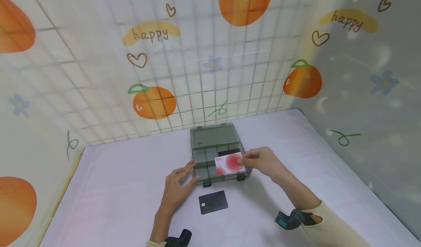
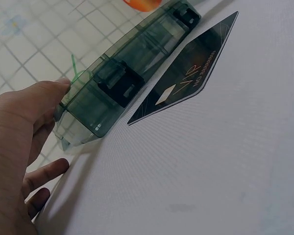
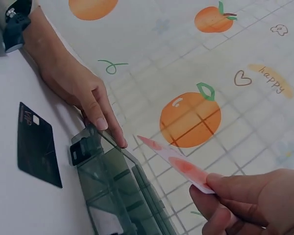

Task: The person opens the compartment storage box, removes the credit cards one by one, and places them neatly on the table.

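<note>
Card (image 1: 229, 163) pinched by the right hand (image 1: 265, 163) partly hides the box (image 1: 215, 136).

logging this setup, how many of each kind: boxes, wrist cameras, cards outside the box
Green hinged-lid box: 1
Wrist cameras: 2 (left wrist camera, right wrist camera)
Cards outside: 2 (black VIP card on the table, white-and-red card in the right hand)
Total: 5

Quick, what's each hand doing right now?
Left hand: open, touching the green box.
Right hand: closed, pinching the white-and-red card by its edge.
</note>
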A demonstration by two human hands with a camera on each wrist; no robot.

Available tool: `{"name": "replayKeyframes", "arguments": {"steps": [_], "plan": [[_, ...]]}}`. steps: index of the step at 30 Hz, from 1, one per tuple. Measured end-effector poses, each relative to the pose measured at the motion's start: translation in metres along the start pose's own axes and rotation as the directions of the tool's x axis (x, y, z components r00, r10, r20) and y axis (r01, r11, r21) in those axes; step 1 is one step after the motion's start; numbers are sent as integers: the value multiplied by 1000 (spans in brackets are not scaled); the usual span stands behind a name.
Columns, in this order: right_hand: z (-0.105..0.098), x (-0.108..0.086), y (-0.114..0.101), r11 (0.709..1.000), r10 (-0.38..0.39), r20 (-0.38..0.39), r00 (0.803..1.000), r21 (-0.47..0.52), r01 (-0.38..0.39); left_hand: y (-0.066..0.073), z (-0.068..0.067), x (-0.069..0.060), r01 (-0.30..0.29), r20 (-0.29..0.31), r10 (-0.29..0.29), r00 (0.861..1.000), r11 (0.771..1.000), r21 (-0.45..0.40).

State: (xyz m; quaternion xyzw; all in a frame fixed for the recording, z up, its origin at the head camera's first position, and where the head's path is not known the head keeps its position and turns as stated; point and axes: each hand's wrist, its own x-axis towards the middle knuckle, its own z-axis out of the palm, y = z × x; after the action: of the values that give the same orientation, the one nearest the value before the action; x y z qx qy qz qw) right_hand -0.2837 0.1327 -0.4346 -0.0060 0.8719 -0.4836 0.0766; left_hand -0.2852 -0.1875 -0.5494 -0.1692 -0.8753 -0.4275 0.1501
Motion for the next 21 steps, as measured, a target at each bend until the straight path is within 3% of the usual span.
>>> {"name": "replayKeyframes", "arguments": {"steps": [10, 21], "plan": [[-9, -26, 21, 1000, 24, -14, 1000, 10, -24, 1, -2, 0, 11, 5, -11, 1000, 1000, 2], [5, -44, 42, 998, 47, 18, 999, 41, -47, 3, -1, 0, 24, 14, -24, 1000, 1000, 10]]}}
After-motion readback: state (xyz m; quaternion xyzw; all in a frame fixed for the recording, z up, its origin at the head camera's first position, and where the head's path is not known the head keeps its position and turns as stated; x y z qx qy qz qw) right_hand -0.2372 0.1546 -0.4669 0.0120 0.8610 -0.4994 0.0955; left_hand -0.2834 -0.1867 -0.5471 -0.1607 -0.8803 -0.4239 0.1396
